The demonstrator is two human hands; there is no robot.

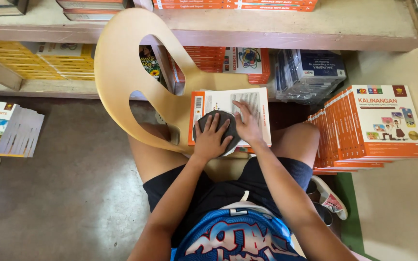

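Looks like mid-wipe on a book cover. The orange-and-white book [231,116] lies back-cover up on the seat of a tan plastic chair [122,72], near its front edge. The left hand [211,139] presses a dark grey cloth [218,128] flat on the book's lower left part, fingers spread, not gripping — the right hand [247,124] lies open just beside it, pinning the book. I'd guess the far edge and spine side want passes next, with the book held steady.
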